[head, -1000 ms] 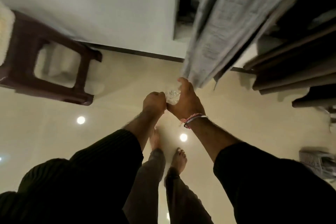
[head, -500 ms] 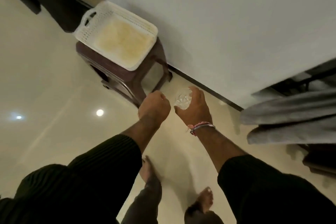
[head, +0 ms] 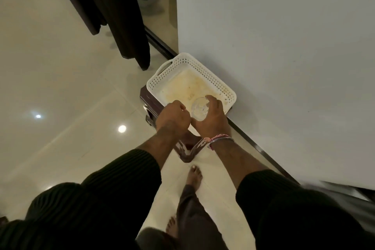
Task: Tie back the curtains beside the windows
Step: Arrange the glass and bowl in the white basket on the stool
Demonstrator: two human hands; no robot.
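Head view looks straight down at a person standing by a white wall (head: 284, 46), both arms stretched over a white perforated basket (head: 160, 79) that sits on a dark stool (head: 146, 99). The right hand (head: 213, 119) curls its fingers and thumb around a clear, roundish, glassy object (head: 199, 108), held just above the basket's near corner; what the object is cannot be told for certain, though it may be a curtain holdback or clip. The left hand (head: 172, 117) is curled into a loose fist right beside it, touching or nearly touching the right hand; whether it pinches anything small cannot be told. Dark curtains (head: 121, 16) hang well apart from the hands, at the top of the view beside a glass pane (head: 160, 6), loose and not tied. A blurred grey edge at the lower right may be another curtain.

The likely risk is the clear object slipping: it looks smooth, and the grip covers only its far and lower sides. A drop onto the glossy tile floor (head: 60, 87) could crack it, near the bare foot (head: 194, 174) below. Setting it on the basket's rim rather than inside could tip it off. The stool stands close to the feet, so a step toward the curtains could knock it.
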